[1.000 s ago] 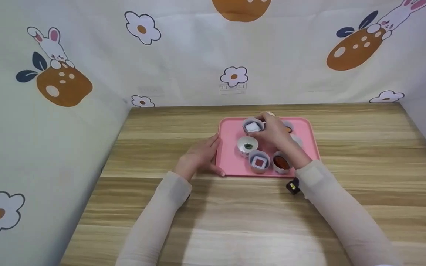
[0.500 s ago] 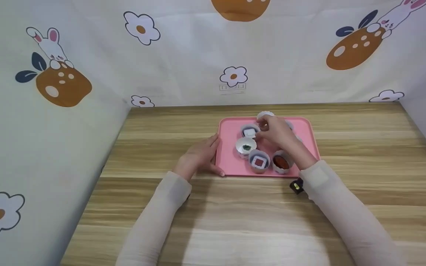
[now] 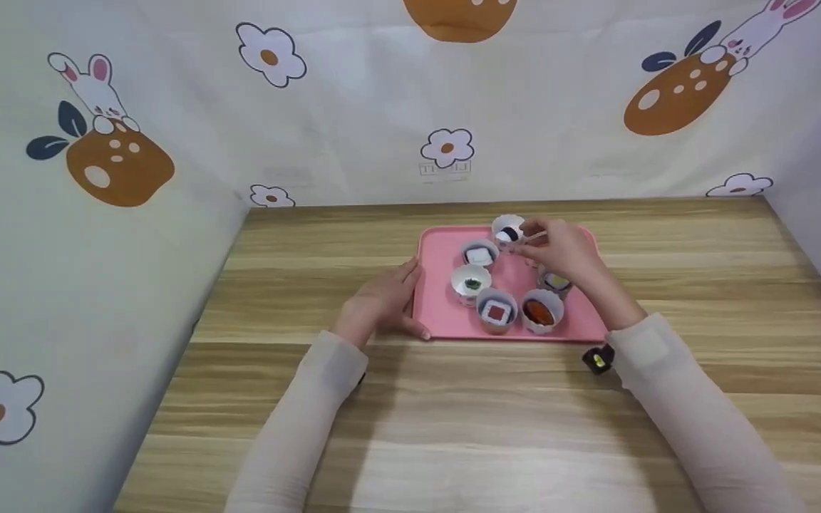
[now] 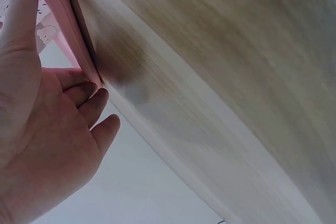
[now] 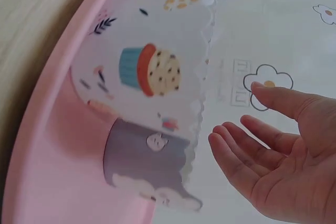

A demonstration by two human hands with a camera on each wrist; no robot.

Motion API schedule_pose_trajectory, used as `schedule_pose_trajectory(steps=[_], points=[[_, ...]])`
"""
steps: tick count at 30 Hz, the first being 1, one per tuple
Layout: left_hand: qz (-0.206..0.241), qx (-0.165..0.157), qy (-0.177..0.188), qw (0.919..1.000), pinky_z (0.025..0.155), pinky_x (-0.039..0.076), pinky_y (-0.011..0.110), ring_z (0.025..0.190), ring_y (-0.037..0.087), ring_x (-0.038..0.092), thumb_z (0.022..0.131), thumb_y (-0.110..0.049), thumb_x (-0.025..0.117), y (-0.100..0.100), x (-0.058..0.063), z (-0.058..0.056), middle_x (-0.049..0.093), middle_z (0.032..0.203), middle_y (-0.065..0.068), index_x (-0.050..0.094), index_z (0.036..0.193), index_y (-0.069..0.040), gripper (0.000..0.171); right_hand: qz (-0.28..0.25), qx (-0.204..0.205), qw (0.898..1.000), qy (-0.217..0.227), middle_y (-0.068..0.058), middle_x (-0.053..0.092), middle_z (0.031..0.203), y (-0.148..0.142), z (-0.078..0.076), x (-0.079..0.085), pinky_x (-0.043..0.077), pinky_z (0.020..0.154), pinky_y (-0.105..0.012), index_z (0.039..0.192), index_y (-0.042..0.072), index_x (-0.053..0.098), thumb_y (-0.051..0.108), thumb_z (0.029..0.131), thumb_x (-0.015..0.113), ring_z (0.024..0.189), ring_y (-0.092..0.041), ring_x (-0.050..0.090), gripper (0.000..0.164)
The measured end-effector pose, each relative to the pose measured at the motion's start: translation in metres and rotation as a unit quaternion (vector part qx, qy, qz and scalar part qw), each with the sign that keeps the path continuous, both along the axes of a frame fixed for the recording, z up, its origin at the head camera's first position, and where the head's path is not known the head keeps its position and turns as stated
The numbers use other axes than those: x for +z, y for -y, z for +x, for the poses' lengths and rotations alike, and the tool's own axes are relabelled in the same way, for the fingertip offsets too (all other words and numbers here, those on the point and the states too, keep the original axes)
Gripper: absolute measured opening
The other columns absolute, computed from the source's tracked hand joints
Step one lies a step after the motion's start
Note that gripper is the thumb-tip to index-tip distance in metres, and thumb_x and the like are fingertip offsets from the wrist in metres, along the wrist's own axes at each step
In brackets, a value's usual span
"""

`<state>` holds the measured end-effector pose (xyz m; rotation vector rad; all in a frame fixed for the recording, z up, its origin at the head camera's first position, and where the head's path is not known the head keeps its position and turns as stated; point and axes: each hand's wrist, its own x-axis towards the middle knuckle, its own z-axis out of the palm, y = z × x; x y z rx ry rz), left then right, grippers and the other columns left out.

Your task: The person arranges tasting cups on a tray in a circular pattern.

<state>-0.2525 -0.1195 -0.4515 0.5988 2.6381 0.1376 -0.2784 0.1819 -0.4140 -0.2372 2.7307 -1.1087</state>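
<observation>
Several paper cups stand in a rough ring on a pink tray (image 3: 439, 242), each with a small sushi-like piece inside. My left hand (image 3: 382, 303) rests at the tray's left edge; in the left wrist view its fingers (image 4: 94, 103) touch the rim. My right hand (image 3: 564, 249) hovers over the back right of the tray, fingertips close to a white cup (image 3: 507, 229) with a black-and-white piece. In the right wrist view its fingers are apart and hold nothing, beside a cup with a cupcake print (image 5: 142, 56). A cup with a yellow piece (image 3: 556, 280) is partly covered by this hand.
Along the left and front are a grey cup with a white piece (image 3: 479, 254), a white cup with a green piece (image 3: 471, 283), a cup with a red-centred square (image 3: 497, 311) and a cup with an orange-red piece (image 3: 542, 312). A patterned sheet (image 3: 353, 107) hangs behind the wooden table (image 3: 453, 420).
My right hand has moved right, away from the grey cup, which shifted slightly toward the front. The white back cup has come into view. My left hand stays at the tray edge.
</observation>
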Motion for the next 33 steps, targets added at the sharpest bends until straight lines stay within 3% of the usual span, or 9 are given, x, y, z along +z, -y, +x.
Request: schedule_pose_trajectory(steps=[11, 20, 29, 33], points=[[0.035, 0.022, 0.003, 0.9991, 0.129, 0.017, 0.043, 0.157, 0.026, 0.011, 0.070, -0.066, 0.078, 0.005, -0.002, -0.001, 0.003, 0.171, 0.004, 0.008, 0.161, -0.012, 0.127, 0.000, -0.012, 1.000, -0.015, -0.024, 0.059, 0.137, -0.027, 0.008, -0.001, 0.052, 0.102, -0.053, 0.134, -0.001, 0.057, 0.019, 0.097, 0.064, 0.127, -0.041, 0.056, 0.042], [0.064, 0.022, -0.019, 0.9975, 0.130, 0.008, 0.044, 0.158, 0.023, 0.008, 0.071, -0.067, 0.077, 0.007, 0.002, -0.009, 0.005, 0.170, 0.005, 0.006, 0.161, -0.010, 0.128, 0.003, -0.025, 0.999, -0.026, -0.025, 0.055, 0.140, -0.051, 0.017, 0.000, 0.048, 0.106, -0.056, 0.139, -0.001, 0.052, 0.021, 0.099, 0.063, 0.130, -0.043, 0.053, 0.047], [0.044, 0.049, -0.101, 0.9927, 0.128, 0.009, 0.054, 0.157, 0.030, 0.010, 0.087, -0.067, 0.060, 0.012, 0.007, -0.012, 0.010, 0.170, 0.009, 0.015, 0.161, -0.018, 0.099, 0.006, -0.030, 0.999, -0.043, -0.027, 0.052, 0.143, -0.071, 0.023, -0.001, 0.047, 0.107, -0.058, 0.141, 0.000, 0.051, 0.026, 0.099, 0.063, 0.131, -0.046, 0.051, 0.051], [0.035, 0.066, -0.134, 0.9881, 0.128, 0.006, 0.054, 0.157, 0.030, 0.007, 0.089, -0.069, 0.055, 0.016, 0.012, -0.014, 0.006, 0.170, 0.009, 0.017, 0.161, -0.018, 0.097, 0.011, -0.026, 0.998, -0.057, -0.027, 0.049, 0.145, -0.080, 0.025, -0.002, 0.044, 0.110, -0.060, 0.142, 0.000, 0.049, 0.028, 0.099, 0.063, 0.134, -0.047, 0.048, 0.053]])
